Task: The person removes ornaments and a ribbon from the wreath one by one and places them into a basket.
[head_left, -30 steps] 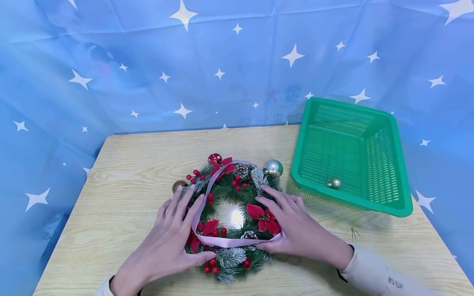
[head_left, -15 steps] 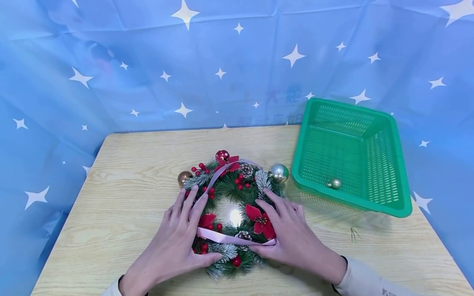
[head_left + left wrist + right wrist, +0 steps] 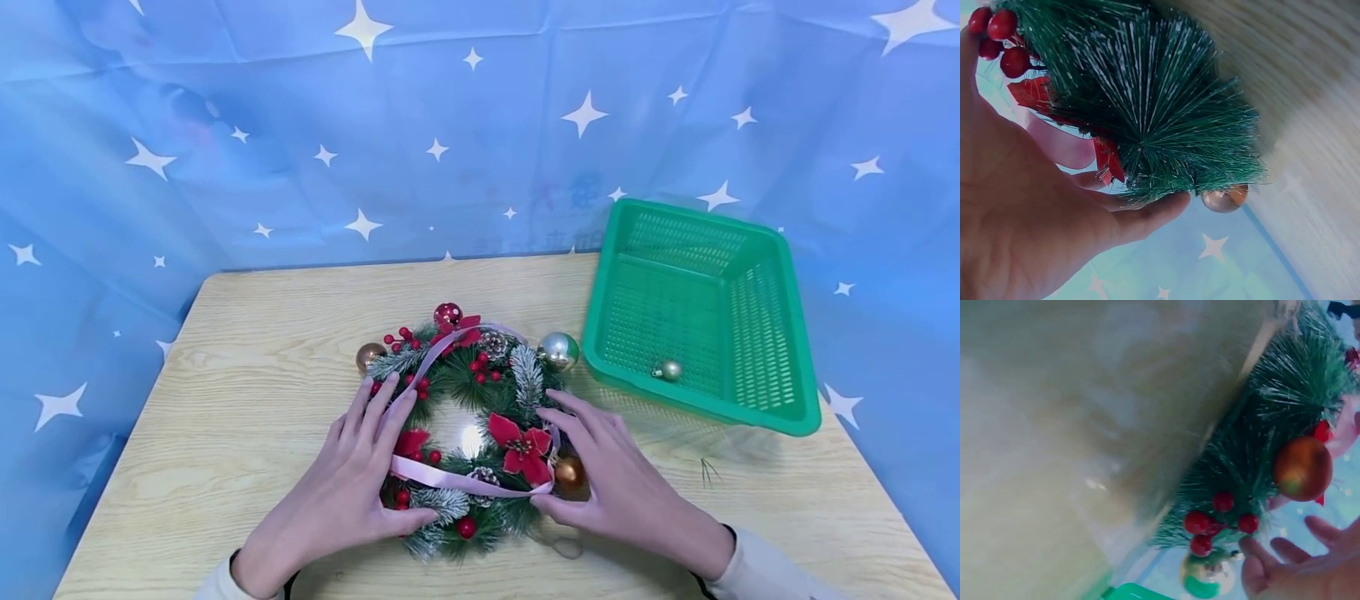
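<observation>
A green wreath [image 3: 465, 383] with red flowers, berries and pinecones lies on the table, a pale pink ribbon [image 3: 450, 479] looped over it. My left hand [image 3: 330, 492] rests at its left side, fingers spread, thumb over the lower edge; the left wrist view shows the hand [image 3: 1035, 206] against the needles [image 3: 1147, 112]. My right hand [image 3: 630, 492] is spread at the right edge, a copper ball [image 3: 568, 472] between thumb and fingers. In the right wrist view, its fingers lie beside the berries [image 3: 1196, 522], below the copper ball [image 3: 1303, 469]; contact is unclear.
A green basket [image 3: 675, 308] at the back right holds a small silver ball [image 3: 671, 370]. A silver ball [image 3: 558, 350], a red dotted ball [image 3: 447, 314] and a brown ball [image 3: 370, 357] edge the wreath. Dark sprigs [image 3: 708, 472] lie on the table [image 3: 262, 350].
The wreath has turned slightly between my hands over the last second. My right hand has drawn away to the right, uncovering the copper ball. My left hand stays at the wreath's left side.
</observation>
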`<state>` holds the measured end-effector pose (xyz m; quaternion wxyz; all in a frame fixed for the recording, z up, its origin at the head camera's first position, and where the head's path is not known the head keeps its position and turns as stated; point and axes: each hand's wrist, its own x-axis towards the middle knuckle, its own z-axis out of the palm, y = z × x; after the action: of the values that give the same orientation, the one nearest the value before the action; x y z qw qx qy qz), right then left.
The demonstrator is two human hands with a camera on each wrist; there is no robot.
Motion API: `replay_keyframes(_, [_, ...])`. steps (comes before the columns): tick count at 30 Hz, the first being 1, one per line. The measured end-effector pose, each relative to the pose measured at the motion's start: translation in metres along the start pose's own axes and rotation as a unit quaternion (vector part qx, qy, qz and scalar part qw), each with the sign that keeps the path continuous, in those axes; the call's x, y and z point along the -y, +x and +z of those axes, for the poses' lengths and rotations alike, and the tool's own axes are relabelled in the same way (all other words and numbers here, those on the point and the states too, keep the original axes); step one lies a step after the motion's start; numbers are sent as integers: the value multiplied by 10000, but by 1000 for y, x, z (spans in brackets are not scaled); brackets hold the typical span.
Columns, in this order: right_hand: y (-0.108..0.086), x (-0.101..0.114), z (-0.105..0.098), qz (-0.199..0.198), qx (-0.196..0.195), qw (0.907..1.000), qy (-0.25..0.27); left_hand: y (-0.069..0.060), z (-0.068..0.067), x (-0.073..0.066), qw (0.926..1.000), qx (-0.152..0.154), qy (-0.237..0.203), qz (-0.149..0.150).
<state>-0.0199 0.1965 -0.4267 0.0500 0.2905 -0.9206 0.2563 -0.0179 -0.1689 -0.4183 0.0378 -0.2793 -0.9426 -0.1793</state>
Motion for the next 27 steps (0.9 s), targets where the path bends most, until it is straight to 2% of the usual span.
replay_keyframes(5, [-10, -6, -3, -132, -281, 9995, 27, 1, 1, 2, 9999, -27, -89, 47])
replay_keyframes(14, [-16, -9, -3, -334, -644, 9971, 248, 1, 2, 3, 9999, -40, -126, 8])
replay_keyframes(19, [-19, -8, 1, -297, -714, 9942, 752, 1, 3, 3, 9999, -2, -153, -8])
replay_keyframes(24, [-20, -8, 4, -344, -674, 9869, 1424, -1, 4, 3, 9999, -37, -165, -16])
replay_keyframes(27, [-20, -7, 6, -372, -679, 9844, 1583, -2, 4, 3, 9998, -73, -174, -34])
